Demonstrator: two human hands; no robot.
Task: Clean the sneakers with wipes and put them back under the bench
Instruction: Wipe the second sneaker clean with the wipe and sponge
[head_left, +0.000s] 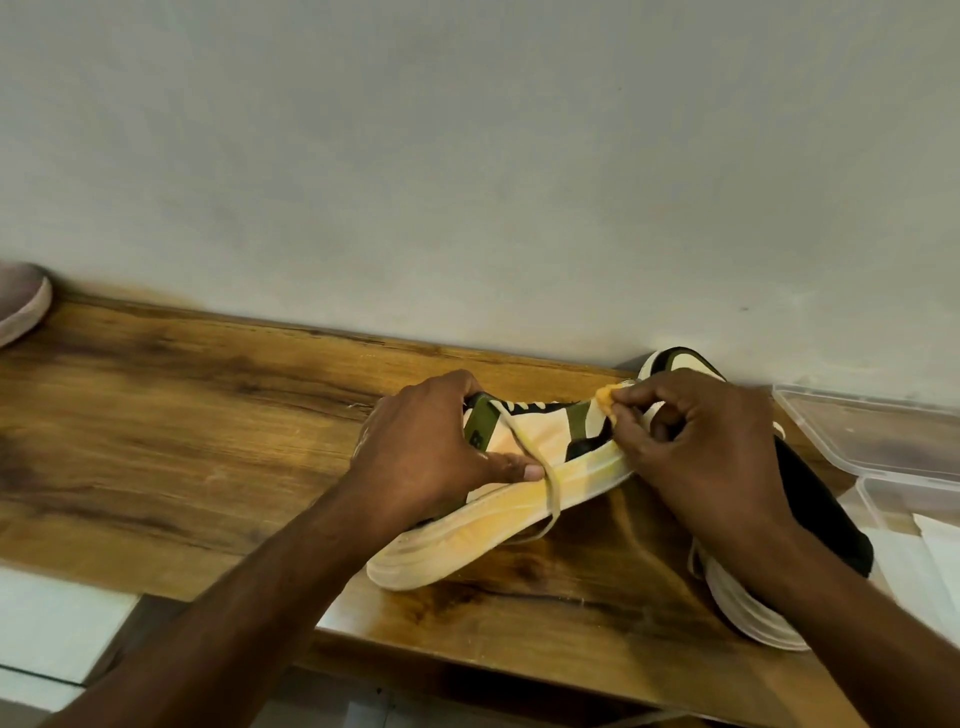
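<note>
Two sneakers: left hand (426, 447) grips one (530, 467), right hand (696, 441) pinches a wipe (602, 397) against it; second sneaker (810, 499) beneath that wrist. One plastic box (883, 436), contents unclear.

Legible markings: none confirmed.
Dark mark visible on olive heel panel of sneaker (524, 457), beside thumb of left hand (431, 447); partly covered, too small to read. No readable text, label, brand or number elsewhere on bench (182, 415) or plastic container (883, 436).
</note>
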